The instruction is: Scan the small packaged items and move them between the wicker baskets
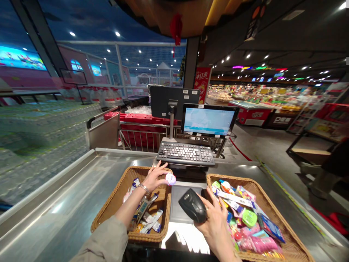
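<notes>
In my left hand (155, 178), between thumb and fingers, is a small round white-and-purple package (171, 178). This hand is over the right rim of the left wicker basket (109, 203), which holds several thin wrapped snack sticks (154, 222). A black handheld barcode scanner (192, 205) sits in my right hand (214, 222), its head pointing left and up above the grey counter plate. My right hand is beside the left edge of the right wicker basket (272, 196). That basket is full of colourful packaged sweets (249, 218), partly hidden by my fingers.
A keyboard (187, 152) and a lit monitor (209, 120) stand behind the baskets, with a second dark screen (160, 102) seen from its back. The metal counter (68, 196) has a raised left edge. Metal shopping carts (144, 134) stand beyond it.
</notes>
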`<state>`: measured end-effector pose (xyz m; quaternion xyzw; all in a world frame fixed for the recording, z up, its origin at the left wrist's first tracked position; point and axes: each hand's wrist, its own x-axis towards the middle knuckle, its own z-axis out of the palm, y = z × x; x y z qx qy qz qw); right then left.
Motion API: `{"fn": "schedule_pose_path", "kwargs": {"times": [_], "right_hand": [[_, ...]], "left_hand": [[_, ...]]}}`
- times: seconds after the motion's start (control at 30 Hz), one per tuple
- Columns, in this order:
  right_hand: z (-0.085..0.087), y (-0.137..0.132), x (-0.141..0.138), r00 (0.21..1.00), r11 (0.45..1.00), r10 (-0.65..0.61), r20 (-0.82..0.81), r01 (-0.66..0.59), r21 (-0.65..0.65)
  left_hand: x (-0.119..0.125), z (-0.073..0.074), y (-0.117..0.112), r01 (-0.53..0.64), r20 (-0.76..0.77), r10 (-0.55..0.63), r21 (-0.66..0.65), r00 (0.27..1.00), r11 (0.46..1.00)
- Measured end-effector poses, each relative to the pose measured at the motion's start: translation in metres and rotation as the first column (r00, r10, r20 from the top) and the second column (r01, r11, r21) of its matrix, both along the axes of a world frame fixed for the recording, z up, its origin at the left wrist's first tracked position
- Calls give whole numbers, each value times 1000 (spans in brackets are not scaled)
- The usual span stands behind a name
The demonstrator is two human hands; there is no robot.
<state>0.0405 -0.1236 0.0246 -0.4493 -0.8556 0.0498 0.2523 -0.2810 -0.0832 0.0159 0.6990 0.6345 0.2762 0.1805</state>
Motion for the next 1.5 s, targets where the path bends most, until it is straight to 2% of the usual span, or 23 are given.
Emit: {"fn": "schedule_pose_path", "kwargs": {"times": [0.27,0.33,0.7,0.87,1.0,1.5], "right_hand": [[-2,0,2,1000,1000,9,-18,-8,21],[-2,-1,2,1000,999,4,-22,-3,35],[-5,2,4,999,997,8,-50,-5,74],[-4,6,5,999,998,24,-45,-22,55],[0,4,3,998,999,-11,-64,13,30],[4,3,3,997,1000,17,-77,-18,-11]], "left_hand": [[-23,0,4,214,148,-210,-15,966,977],[-26,1,4,234,171,-228,-16,959,972],[-23,9,1,214,216,-180,-148,960,966],[-21,11,-1,232,303,-182,-141,936,962],[-18,11,1,236,342,-174,-149,923,960],[-15,14,5,288,326,-220,-179,920,941]]}}
